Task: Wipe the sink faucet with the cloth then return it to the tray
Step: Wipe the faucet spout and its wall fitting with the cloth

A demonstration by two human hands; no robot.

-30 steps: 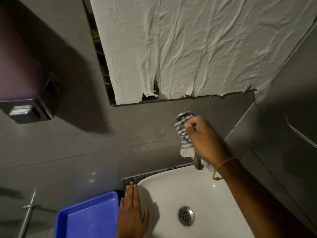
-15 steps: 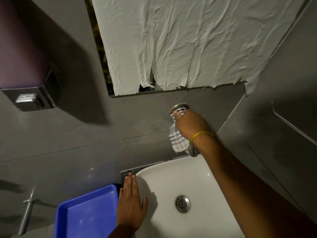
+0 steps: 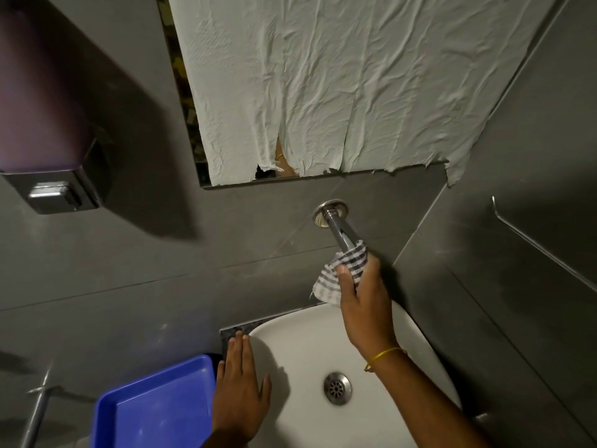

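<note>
A chrome faucet [image 3: 336, 226] juts out of the grey tiled wall above a white sink [image 3: 300, 350]. My right hand [image 3: 363, 300] grips a grey-and-white checked cloth [image 3: 342, 273] wrapped around the faucet's outer end, which is hidden under it. The wall flange and upper pipe are bare. My left hand [image 3: 240, 392] lies flat, fingers spread, on the sink's left rim. A blue tray [image 3: 155, 409] with nothing in it sits just left of that hand.
A soap dispenser [image 3: 48, 124] is mounted on the wall at upper left. Crumpled white paper [image 3: 339, 82] covers the mirror above the faucet. A metal handle [image 3: 35, 412] shows at lower left. The sink drain [image 3: 337, 388] lies below my right forearm.
My right hand has slid the cloth down the faucet from the wall flange to its outer end, baring the flange and pipe. My left hand stays on the rim.
</note>
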